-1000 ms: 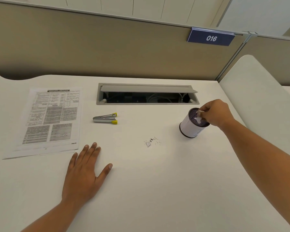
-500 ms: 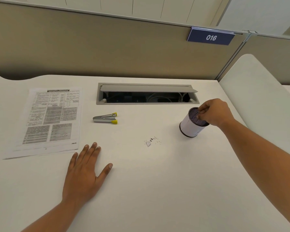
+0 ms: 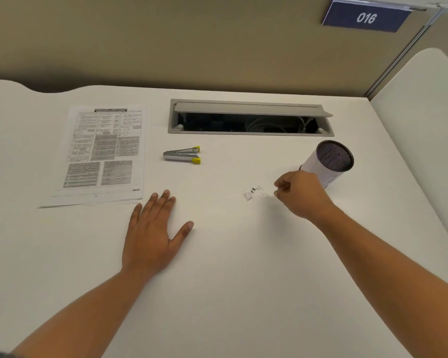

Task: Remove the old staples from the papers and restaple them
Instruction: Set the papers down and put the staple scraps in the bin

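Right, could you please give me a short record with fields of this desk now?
papers: printed stack, flat, left on the desk
tool: silver, yellow tips, right of the papers, untouched
scraps: staples and paper bits, mid-desk
mesh cup: white-sided, right of the scraps
left hand: flat on the desk, fingers straight
right hand: fingers curled beside the scraps; grip unclear

Right hand (image 3: 299,195) off the mesh cup (image 3: 331,161), now beside staple scraps (image 3: 254,193)

Papers (image 3: 98,153) far left, stapler (image 3: 182,155) right of them, scraps (image 3: 254,193) front-left of cup (image 3: 321,167).
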`<state>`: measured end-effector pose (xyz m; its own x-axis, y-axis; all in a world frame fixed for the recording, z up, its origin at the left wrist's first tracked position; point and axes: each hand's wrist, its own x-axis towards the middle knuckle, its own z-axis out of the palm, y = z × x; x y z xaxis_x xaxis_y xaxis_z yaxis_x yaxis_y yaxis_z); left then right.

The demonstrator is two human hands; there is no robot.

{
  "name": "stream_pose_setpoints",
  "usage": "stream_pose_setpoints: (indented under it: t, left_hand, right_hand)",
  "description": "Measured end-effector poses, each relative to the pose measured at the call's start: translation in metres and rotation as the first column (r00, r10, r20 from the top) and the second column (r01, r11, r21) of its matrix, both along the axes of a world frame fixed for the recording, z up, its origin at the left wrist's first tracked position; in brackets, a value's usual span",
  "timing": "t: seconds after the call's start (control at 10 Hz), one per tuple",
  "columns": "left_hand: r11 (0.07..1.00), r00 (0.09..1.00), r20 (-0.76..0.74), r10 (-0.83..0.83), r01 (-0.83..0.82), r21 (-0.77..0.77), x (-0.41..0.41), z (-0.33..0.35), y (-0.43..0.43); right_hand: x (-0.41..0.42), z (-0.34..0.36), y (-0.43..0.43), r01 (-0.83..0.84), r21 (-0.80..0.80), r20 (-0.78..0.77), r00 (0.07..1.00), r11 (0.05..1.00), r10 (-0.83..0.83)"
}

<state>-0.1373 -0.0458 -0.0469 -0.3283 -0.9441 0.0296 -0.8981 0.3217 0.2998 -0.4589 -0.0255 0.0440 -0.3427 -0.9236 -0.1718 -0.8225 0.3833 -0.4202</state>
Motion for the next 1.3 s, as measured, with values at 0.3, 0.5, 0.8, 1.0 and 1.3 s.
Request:
stream_pose_setpoints:
  t: [0.3,0.5,0.8,1.0,1.3]
  left_hand:
    - [1.0,1.0,-0.007,0.004,-0.004,0.006,0.0,0.0,0.0]
    - [1.0,1.0,-0.015,0.008,-0.008,0.006,0.0,-0.001,0.0]
    - [1.0,1.0,-0.025,0.01,-0.01,0.002,0.0,0.0,0.0]
    - [1.0,1.0,-0.028,0.006,-0.006,-0.001,0.0,-0.001,0.001]
    - [1.0,1.0,-0.013,0.004,-0.004,0.0,0.0,-0.001,0.0]
  right_hand:
    - [0.027,-0.034,-0.015,-0.049,0.158,-0.263,0.96,0.986,0.09]
    - [0.043,-0.033,-0.026,-0.19,0.15,-0.173,0.961,0.97,0.215]
    - [0.055,-0.036,-0.024,-0.243,0.103,-0.185,0.948,0.964,0.259]
    - [0.061,-0.032,-0.026,-0.2,0.127,-0.09,0.973,0.972,0.212]
    - [0.044,-0.014,-0.026,-0.088,0.063,0.139,0.987,0.994,0.079]
